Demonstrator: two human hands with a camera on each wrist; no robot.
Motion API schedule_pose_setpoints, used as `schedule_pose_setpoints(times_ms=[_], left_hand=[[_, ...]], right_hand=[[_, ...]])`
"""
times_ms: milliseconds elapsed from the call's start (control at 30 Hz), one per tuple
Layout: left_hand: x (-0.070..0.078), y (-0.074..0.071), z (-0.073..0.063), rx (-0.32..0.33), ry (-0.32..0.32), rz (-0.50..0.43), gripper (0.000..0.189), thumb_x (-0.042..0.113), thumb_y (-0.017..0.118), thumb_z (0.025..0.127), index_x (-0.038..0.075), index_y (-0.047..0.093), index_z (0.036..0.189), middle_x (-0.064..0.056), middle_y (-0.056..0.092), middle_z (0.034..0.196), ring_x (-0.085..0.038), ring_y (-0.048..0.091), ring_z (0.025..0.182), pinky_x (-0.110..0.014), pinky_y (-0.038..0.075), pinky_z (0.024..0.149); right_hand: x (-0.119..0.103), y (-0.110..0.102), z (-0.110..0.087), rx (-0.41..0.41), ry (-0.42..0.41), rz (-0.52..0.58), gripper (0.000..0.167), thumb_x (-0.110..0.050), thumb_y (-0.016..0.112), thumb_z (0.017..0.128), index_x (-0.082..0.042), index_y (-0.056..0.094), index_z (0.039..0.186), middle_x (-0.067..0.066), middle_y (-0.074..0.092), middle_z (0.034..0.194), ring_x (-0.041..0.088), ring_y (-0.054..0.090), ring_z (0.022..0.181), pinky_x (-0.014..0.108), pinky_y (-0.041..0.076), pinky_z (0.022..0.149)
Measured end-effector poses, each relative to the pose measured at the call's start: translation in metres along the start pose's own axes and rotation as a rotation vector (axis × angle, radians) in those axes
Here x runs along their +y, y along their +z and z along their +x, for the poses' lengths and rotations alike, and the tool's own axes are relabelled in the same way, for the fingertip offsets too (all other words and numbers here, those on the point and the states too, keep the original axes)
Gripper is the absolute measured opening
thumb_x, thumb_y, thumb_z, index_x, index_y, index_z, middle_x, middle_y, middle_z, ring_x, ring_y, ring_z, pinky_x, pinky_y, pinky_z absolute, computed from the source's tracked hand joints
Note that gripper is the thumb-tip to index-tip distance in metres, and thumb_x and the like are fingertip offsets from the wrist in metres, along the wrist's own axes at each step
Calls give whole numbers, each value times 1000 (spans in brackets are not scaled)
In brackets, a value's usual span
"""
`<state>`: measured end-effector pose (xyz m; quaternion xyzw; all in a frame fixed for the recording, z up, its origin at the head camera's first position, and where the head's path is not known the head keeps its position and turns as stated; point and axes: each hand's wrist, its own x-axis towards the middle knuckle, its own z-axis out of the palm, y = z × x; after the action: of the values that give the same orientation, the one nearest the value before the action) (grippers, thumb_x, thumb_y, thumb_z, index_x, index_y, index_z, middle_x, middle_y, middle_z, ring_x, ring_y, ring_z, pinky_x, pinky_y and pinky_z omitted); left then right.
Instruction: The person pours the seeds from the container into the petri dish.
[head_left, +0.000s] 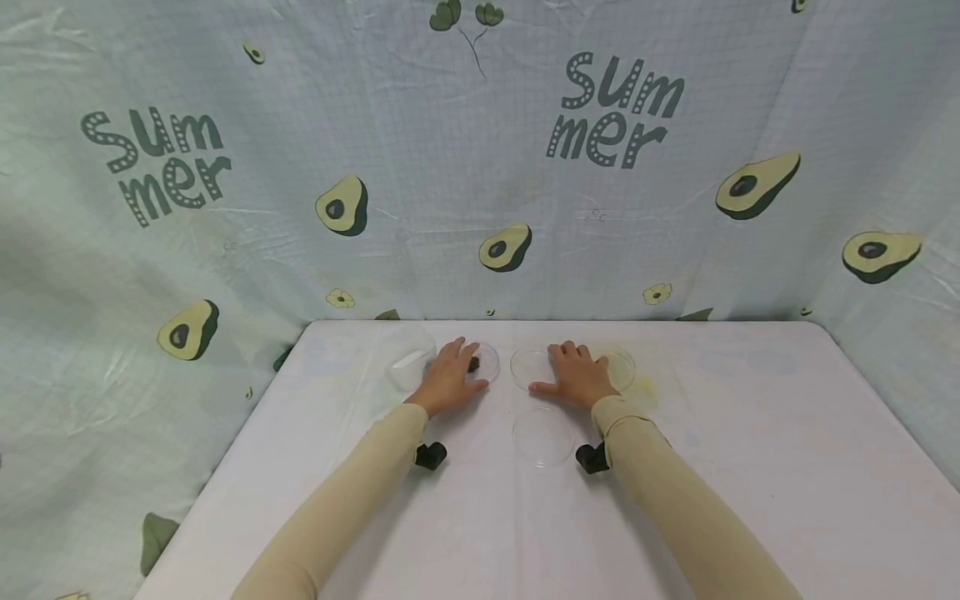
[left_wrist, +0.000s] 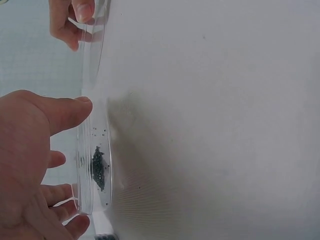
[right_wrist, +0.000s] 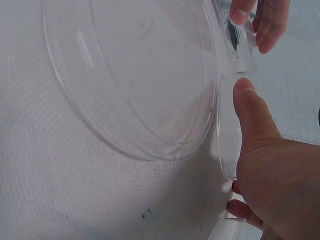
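My left hand (head_left: 447,379) spans a clear petri dish (head_left: 491,364) from its left side, thumb at the near rim and fingers at the far rim. Dark granules (left_wrist: 98,169) lie heaped inside it, with a few loose grains around the heap. On the right, my right hand (head_left: 579,377) holds another clear petri dish (head_left: 525,369) across its edges. Its thumb lies along the near rim and the fingertips are at the opposite edge. No contents show in that dish. Both dishes are close over the white tabletop.
A larger-looking clear round dish (head_left: 543,437) lies nearer the front, between the forearms. At the far left is another clear dish (head_left: 408,368). One with yellowish contents (head_left: 621,369) stands right of my right hand, beside a faint yellow stain (head_left: 645,388). A printed curtain (head_left: 420,150) hangs behind the table.
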<state>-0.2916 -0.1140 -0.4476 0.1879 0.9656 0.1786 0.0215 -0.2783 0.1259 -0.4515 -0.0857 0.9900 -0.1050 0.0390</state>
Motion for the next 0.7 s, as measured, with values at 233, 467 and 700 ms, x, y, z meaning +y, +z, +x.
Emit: schedule_pose_setpoints(times_ms=[233, 467, 700], left_hand=[[-1, 2, 1, -12, -19, -12, 71, 36, 65, 92, 7, 34, 149, -20, 27, 156, -36, 25, 145, -51, 25, 118], [1, 1, 1, -32, -41, -14, 72, 37, 64, 92, 7, 33, 149, -21, 24, 157, -37, 22, 147, -52, 23, 119], [2, -3, 0, -15, -5, -9, 71, 37, 62, 93, 6, 31, 149, -20, 24, 157, -36, 21, 147, -50, 23, 119]], right_hand=[[-1, 0, -1, 8, 3, 5, 87, -63, 64, 82, -7, 41, 144, 20, 45, 142, 40, 41, 130, 70, 34, 100], [-1, -1, 0, 11, -3, 3, 87, -63, 64, 82, -6, 41, 144, 20, 46, 141, 40, 42, 130, 71, 35, 100], [1, 1, 2, 5, -4, 3, 87, -63, 64, 82, -7, 41, 144, 21, 45, 142, 40, 42, 131, 71, 34, 100]])
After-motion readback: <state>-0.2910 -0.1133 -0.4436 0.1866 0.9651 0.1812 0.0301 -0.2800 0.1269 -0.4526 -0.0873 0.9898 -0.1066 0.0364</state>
